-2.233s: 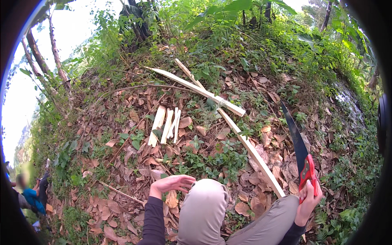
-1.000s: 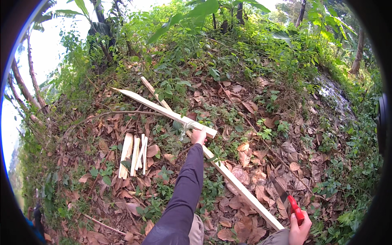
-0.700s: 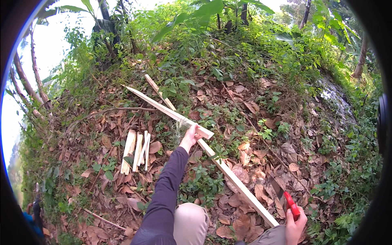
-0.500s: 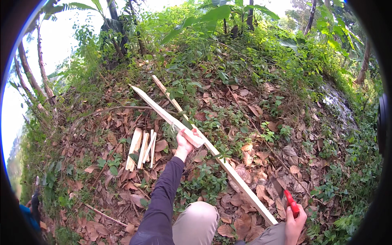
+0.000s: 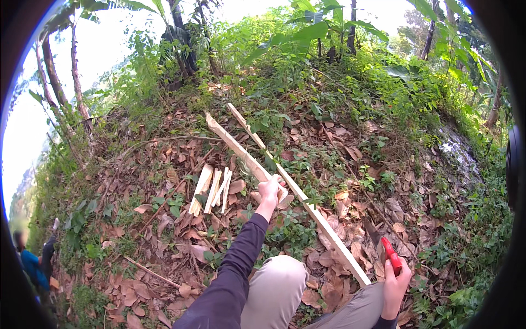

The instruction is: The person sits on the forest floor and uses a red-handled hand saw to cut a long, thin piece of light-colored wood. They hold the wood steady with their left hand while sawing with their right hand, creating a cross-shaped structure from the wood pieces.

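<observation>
My left hand (image 5: 269, 189) is closed round the near end of a pale wooden stake (image 5: 238, 148), which slants away to the upper left above the leafy ground. Down at the right, my right hand (image 5: 395, 282) grips the red handle of a bladed tool (image 5: 391, 256). Its dark blade points away from me and blends into the leaves, so its exact kind is unclear. Between the hands lies a long, thin wooden strip (image 5: 334, 240), running from beside my knee up past the stake. Several short split wood pieces (image 5: 201, 190) rest left of my left hand.
Dry leaves and low green plants cover the sloping ground. A thin stick (image 5: 152, 271) lies at lower left. Another person in blue (image 5: 34, 267) is at the far left edge. Tree trunks (image 5: 76, 77) and broad-leaved plants stand beyond; a grey rock (image 5: 459, 151) sits at right.
The stake has turned in my left hand, its far end swinging right, and the back of the hand now faces up. The view has shifted left. My right hand still holds the red-handled tool.
</observation>
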The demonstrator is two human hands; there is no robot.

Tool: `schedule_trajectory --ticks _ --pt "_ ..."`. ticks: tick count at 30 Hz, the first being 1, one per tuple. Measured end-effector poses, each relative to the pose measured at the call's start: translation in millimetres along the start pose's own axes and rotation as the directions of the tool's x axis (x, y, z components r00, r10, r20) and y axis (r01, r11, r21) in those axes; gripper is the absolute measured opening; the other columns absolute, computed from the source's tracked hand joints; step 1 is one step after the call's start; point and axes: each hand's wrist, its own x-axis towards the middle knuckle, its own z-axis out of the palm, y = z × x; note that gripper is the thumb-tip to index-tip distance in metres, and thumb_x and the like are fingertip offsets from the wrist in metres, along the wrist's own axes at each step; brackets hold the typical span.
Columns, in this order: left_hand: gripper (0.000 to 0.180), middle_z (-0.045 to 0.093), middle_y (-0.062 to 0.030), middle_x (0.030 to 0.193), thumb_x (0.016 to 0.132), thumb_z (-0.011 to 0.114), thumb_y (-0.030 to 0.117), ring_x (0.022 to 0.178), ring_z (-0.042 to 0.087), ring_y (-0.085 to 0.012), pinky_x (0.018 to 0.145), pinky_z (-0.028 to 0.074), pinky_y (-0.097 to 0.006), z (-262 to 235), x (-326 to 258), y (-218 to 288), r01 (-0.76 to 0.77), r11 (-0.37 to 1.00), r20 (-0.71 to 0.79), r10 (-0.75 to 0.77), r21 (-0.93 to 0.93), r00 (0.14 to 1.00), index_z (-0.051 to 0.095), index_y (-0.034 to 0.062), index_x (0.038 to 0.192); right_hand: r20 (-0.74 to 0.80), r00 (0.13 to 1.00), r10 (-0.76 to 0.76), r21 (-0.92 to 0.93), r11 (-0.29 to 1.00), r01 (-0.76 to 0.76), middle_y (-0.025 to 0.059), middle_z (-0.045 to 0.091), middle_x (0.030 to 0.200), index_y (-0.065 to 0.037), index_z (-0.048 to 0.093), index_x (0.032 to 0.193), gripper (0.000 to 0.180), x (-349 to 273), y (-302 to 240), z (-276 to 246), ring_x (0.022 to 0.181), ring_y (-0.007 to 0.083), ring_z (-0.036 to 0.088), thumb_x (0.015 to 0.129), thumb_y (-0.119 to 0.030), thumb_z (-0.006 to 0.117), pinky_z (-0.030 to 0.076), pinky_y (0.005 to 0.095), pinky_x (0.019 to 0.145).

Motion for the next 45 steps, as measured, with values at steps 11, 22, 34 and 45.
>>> schedule_trajectory --ticks 11,22,34,45 --pt "0.041 0.064 -0.0126 0.078 0.076 0.073 0.008 0.053 0.066 -0.0199 0.046 0.053 -0.033 -84 -80 -65 -0.266 0.927 -0.107 0.303 0.266 0.947 0.043 -0.0076 0.101 0.077 0.997 -0.001 0.061 0.998 -0.004 -0.0013 0.054 0.076 0.005 0.063 0.099 0.013 -2 0 8 0.067 0.0077 0.045 0.093 -0.006 0.063 0.036 0.026 0.06" --pt "0.05 0.064 -0.0177 0.082 0.073 0.076 0.015 0.071 0.068 -0.0324 0.065 0.055 -0.043 -297 -235 -113 -0.296 0.649 -0.045 0.454 0.701 0.89 0.047 -0.0004 0.111 0.172 0.985 0.033 0.132 0.99 -0.056 -0.0018 0.051 0.077 0.005 0.062 0.1 0.012 -1 13 12 0.065 0.0073 0.043 0.095 -0.006 0.061 0.034 0.025 0.057" --pt "0.069 0.06 -0.0268 0.119 0.082 0.078 0.025 0.103 0.063 -0.0395 0.082 0.053 -0.045 -464 -432 -37 -0.178 0.211 0.101 0.332 0.961 0.938 0.047 -0.0014 0.138 0.128 0.986 0.108 0.344 0.928 -0.146 -0.005 0.05 0.07 -0.002 0.06 0.114 0.019 11 14 30 0.05 0.0014 0.039 0.097 -0.012 0.063 0.029 0.0195 0.044" --pt "0.056 0.06 -0.0223 0.107 0.072 0.075 0.018 0.095 0.061 -0.0433 0.078 0.052 -0.048 -434 -407 55 -0.334 0.094 0.322 0.126 0.938 0.938 0.053 0.0033 0.121 -0.12 0.988 0.097 0.55 0.835 -0.015 -0.0067 0.041 0.063 -0.006 0.057 0.094 0.004 -5 -11 24 0.05 0.0019 0.035 0.096 -0.009 0.057 0.026 0.0209 0.045"
